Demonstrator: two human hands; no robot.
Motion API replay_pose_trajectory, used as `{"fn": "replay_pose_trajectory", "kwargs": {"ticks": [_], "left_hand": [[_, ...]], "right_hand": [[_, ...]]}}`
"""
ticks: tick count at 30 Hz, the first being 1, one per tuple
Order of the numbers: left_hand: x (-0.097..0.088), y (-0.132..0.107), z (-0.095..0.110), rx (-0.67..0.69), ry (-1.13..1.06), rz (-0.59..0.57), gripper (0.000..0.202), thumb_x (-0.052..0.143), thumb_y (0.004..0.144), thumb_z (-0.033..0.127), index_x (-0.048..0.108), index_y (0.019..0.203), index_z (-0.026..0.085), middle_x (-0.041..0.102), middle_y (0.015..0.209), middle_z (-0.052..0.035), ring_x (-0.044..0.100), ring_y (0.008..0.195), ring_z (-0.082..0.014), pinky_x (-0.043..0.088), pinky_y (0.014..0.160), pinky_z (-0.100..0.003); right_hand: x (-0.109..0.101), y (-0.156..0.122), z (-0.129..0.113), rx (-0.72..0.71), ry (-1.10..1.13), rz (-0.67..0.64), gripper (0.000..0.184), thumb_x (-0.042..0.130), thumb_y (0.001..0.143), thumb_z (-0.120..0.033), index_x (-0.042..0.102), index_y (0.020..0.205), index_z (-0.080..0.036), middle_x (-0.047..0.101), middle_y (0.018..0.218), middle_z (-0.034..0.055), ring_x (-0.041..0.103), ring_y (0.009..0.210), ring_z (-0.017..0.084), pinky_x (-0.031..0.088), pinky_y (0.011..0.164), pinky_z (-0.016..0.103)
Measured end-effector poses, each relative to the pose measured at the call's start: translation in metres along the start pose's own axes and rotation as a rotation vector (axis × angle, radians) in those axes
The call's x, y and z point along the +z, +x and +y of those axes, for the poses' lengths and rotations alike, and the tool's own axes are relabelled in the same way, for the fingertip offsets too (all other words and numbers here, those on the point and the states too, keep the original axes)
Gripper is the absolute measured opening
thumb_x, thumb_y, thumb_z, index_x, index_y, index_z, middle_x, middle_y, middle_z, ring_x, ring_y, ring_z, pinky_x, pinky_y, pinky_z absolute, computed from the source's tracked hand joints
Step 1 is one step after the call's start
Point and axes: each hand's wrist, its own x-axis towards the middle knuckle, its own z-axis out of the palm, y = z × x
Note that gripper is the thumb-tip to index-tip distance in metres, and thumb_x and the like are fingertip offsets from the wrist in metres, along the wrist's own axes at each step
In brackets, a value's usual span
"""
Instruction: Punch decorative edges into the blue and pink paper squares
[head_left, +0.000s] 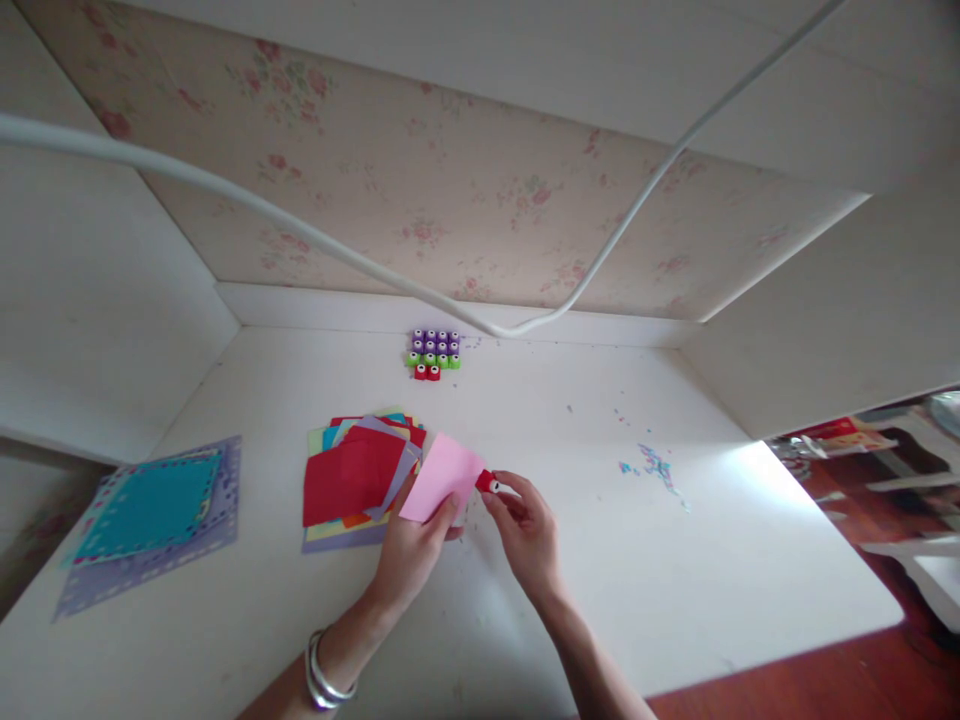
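Note:
My left hand (420, 540) is closed on a sheet of pink paper (444, 478), the thumb on top and the fingers beneath. A small red craft punch (487, 482) is pinched between the thumb and fingers of my right hand (527, 525). The punch sits at the right corner of the pink sheet; whether the paper is inside its slot I cannot tell. Just left of the pink sheet lies a loose pile of coloured paper (345, 480), red on top with purple, blue and yellow edges showing.
Several purple, green and red punches (435, 350) stand in rows near the back wall. Sheets with punched borders, teal (150, 510) over purple, lie at the left. Small paper bits (656, 468) are scattered on the right of the white table (675, 590). A white cable (330, 245) hangs across the view.

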Motion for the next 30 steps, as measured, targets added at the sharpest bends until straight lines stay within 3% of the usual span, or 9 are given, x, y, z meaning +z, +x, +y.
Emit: {"fn": "replay_pose_trajectory", "kwargs": {"ticks": [5, 10, 14, 20, 22, 24, 27, 28, 30], "left_hand": [[0.0, -0.002, 0.003, 0.079, 0.06, 0.018, 0.046, 0.071, 0.076, 0.043, 0.059, 0.113, 0.02, 0.065, 0.105, -0.0068, 0.069, 0.083, -0.023, 0.063, 0.056, -0.03], [0.002, -0.001, 0.0, 0.072, 0.102, 0.016, 0.047, 0.07, 0.076, 0.044, 0.058, 0.113, 0.018, 0.065, 0.096, -0.0055, 0.069, 0.07, -0.0196, 0.062, 0.052, -0.029], [0.003, -0.001, -0.001, 0.057, 0.091, -0.026, 0.046, 0.069, 0.076, 0.045, 0.061, 0.11, 0.015, 0.067, 0.097, -0.0074, 0.069, 0.075, -0.0213, 0.063, 0.055, -0.031], [0.007, -0.002, -0.002, -0.097, 0.072, -0.153, 0.049, 0.069, 0.076, 0.048, 0.062, 0.113, 0.016, 0.069, 0.103, -0.0106, 0.069, 0.088, -0.0248, 0.061, 0.059, -0.03], [0.004, -0.004, 0.0, -0.154, 0.133, -0.252, 0.05, 0.068, 0.076, 0.052, 0.063, 0.112, 0.017, 0.07, 0.099, -0.0104, 0.07, 0.082, -0.0225, 0.058, 0.052, -0.024], [-0.002, -0.01, 0.004, -0.235, 0.234, -0.418, 0.051, 0.066, 0.075, 0.057, 0.064, 0.106, 0.016, 0.071, 0.089, -0.0096, 0.068, 0.063, -0.0177, 0.05, 0.041, -0.019], [-0.015, -0.025, 0.019, -0.372, 0.391, -0.807, 0.051, 0.062, 0.075, 0.064, 0.068, 0.081, 0.014, 0.069, 0.068, -0.008, 0.06, 0.042, -0.0144, 0.039, 0.033, -0.018], [-0.019, -0.031, 0.025, -0.378, 0.432, -0.939, 0.049, 0.064, 0.073, 0.064, 0.068, 0.074, 0.015, 0.066, 0.06, -0.0062, 0.06, 0.041, -0.0155, 0.039, 0.033, -0.019], [-0.021, -0.038, 0.036, -0.196, 0.532, -1.042, 0.041, 0.063, 0.077, 0.059, 0.071, 0.076, 0.019, 0.063, 0.052, -0.0025, 0.061, 0.043, -0.0166, 0.042, 0.038, -0.021]], "right_hand": [[0.0, 0.002, 0.001, -0.007, -0.009, 0.005, 0.024, 0.065, 0.085, -0.037, 0.067, 0.104, -0.022, 0.067, 0.112, 0.0091, 0.071, 0.087, 0.021, 0.06, 0.069, 0.03], [-0.002, 0.002, 0.002, 0.0, -0.021, 0.01, 0.025, 0.065, 0.085, -0.037, 0.067, 0.104, -0.022, 0.066, 0.112, 0.0099, 0.071, 0.085, 0.022, 0.061, 0.068, 0.031], [-0.002, 0.001, 0.003, -0.012, -0.008, -0.008, 0.024, 0.065, 0.084, -0.036, 0.067, 0.104, -0.022, 0.067, 0.112, 0.0096, 0.071, 0.086, 0.021, 0.061, 0.071, 0.032], [-0.007, 0.005, 0.003, -0.035, -0.035, -0.043, 0.025, 0.063, 0.086, -0.035, 0.068, 0.107, -0.022, 0.068, 0.111, 0.0092, 0.07, 0.086, 0.021, 0.061, 0.068, 0.03], [-0.015, 0.007, 0.003, -0.06, -0.098, -0.085, 0.024, 0.062, 0.086, -0.035, 0.07, 0.107, -0.024, 0.069, 0.11, 0.0083, 0.07, 0.085, 0.02, 0.06, 0.066, 0.03], [-0.024, 0.008, 0.005, -0.083, -0.166, -0.147, 0.024, 0.061, 0.086, -0.034, 0.071, 0.106, -0.025, 0.07, 0.109, 0.0073, 0.069, 0.081, 0.019, 0.06, 0.064, 0.029], [-0.039, 0.01, 0.008, -0.092, -0.242, -0.222, 0.024, 0.061, 0.086, -0.031, 0.073, 0.106, -0.026, 0.071, 0.109, 0.0065, 0.07, 0.079, 0.019, 0.06, 0.067, 0.031], [-0.042, 0.01, 0.009, -0.095, -0.26, -0.237, 0.024, 0.061, 0.085, -0.029, 0.073, 0.106, -0.027, 0.071, 0.11, 0.0063, 0.07, 0.082, 0.02, 0.061, 0.069, 0.032], [-0.048, 0.011, 0.011, -0.118, -0.291, -0.249, 0.025, 0.061, 0.085, -0.027, 0.073, 0.106, -0.029, 0.071, 0.111, 0.0053, 0.069, 0.091, 0.022, 0.06, 0.075, 0.035]]}}
